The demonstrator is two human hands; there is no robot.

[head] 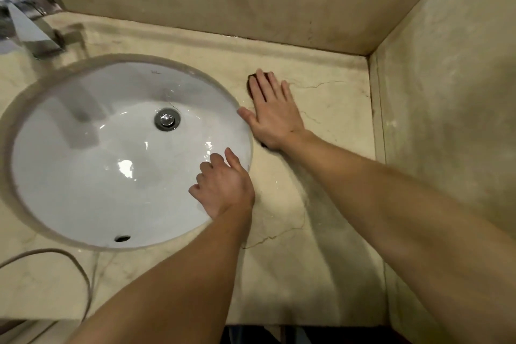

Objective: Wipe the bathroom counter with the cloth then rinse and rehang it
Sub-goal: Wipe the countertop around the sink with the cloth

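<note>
My right hand (272,113) lies flat, fingers spread, on the beige marble counter (329,109) just right of the sink. It presses down a dark brown cloth (250,83), almost all hidden beneath the palm; only dark edges show at the fingertips and at the heel of the hand. My left hand (223,187) rests at the white oval sink's (83,176) right rim, fingers loosely curled over the edge, with nothing visible in it.
A chrome faucet (30,33) stands at the back left. The basin has a chrome drain plug (167,119) and an overflow hole. A thin cord (69,260) loops on the counter at front left. Marble walls close the back and right sides.
</note>
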